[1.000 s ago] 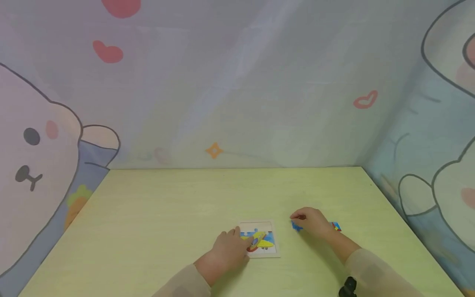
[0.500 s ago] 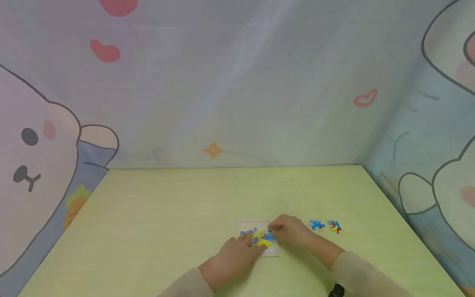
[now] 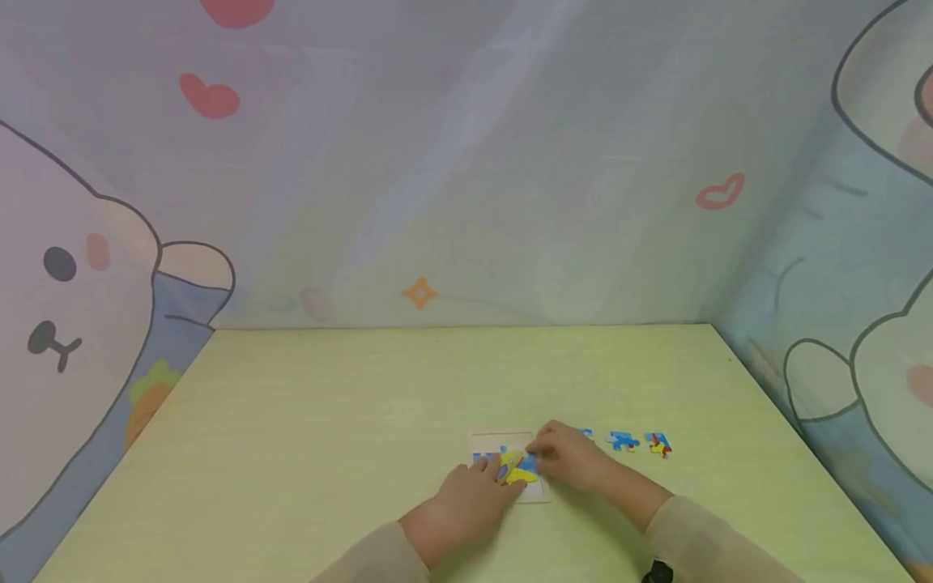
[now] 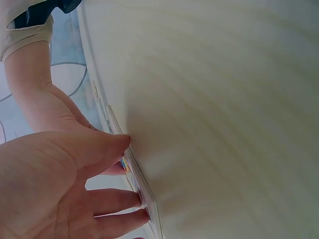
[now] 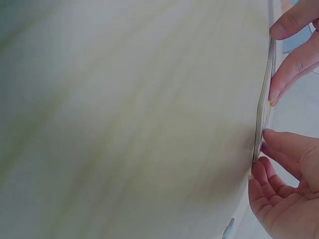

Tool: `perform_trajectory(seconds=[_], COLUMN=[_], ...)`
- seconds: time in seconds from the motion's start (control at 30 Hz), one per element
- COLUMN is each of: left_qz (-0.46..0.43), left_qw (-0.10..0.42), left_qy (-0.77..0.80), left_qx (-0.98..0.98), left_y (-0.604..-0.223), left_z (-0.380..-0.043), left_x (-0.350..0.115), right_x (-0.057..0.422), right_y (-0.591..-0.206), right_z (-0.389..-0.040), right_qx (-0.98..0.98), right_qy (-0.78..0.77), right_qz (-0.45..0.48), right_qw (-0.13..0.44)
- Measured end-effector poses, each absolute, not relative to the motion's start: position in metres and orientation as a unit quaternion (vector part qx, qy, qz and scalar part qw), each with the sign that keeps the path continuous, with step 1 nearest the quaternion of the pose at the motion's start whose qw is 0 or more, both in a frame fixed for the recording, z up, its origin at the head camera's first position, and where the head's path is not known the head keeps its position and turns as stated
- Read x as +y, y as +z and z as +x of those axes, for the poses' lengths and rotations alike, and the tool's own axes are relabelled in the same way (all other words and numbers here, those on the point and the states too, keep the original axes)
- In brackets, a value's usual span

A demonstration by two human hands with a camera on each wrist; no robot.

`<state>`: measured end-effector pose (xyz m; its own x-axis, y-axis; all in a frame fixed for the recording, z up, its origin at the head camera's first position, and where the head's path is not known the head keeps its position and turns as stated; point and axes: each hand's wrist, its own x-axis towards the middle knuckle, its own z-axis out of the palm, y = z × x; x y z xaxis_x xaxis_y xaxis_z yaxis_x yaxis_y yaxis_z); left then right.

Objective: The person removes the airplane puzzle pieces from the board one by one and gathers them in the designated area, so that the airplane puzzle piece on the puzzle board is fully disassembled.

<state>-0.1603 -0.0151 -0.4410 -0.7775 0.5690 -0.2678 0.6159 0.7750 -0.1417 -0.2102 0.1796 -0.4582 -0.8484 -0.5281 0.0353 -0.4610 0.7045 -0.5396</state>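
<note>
A square jigsaw board (image 3: 543, 491) with a yellow airplane on blue lies in front of me; its top strip is a bare pale tray. My left hand (image 3: 466, 504) rests on the board's lower left, fingers straight over the yellow plane, thumb near the front edge; the left wrist view shows its thumb (image 4: 117, 147) right at the board's edge. At the board's right side, my right hand (image 3: 572, 455) pinches at a puzzle piece (image 3: 531, 463), thumb and forefinger close together. In the right wrist view a sliver of blue shows beside its thumb (image 5: 279, 139); the piece is mostly hidden.
To the right of the board lie loose puzzle pieces in a row: a partly hidden blue one (image 3: 585, 431), a blue one (image 3: 623, 441) and a blue, red and yellow one (image 3: 659, 444). A printed cloth backdrop (image 3: 466, 162) stands behind the table (image 3: 328, 405).
My right hand has moved left from the blue loose piece to the board's right side, uncovering the row of loose pieces. The left hand has shifted slightly right on the board.
</note>
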Motion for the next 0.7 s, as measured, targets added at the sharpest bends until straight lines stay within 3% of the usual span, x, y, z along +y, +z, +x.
perform_trajectory(seconds=[0.23,0.7], left_qz=[0.315,0.318], left_qw=[0.112,0.114], left_qy=[-0.102,-0.098], left_qx=[0.937,0.936], left_y=[-0.441,-0.441], left_z=[-0.158,-0.16], left_x=[-0.016,-0.018], right_x=[0.177,0.181], right_y=[-0.457,-0.458], right_z=[-0.211,-0.225], right_qx=[0.922,0.895], right_qy=[-0.282,-0.371], right_qz=[-0.262,-0.234], right_qw=[0.051,0.083])
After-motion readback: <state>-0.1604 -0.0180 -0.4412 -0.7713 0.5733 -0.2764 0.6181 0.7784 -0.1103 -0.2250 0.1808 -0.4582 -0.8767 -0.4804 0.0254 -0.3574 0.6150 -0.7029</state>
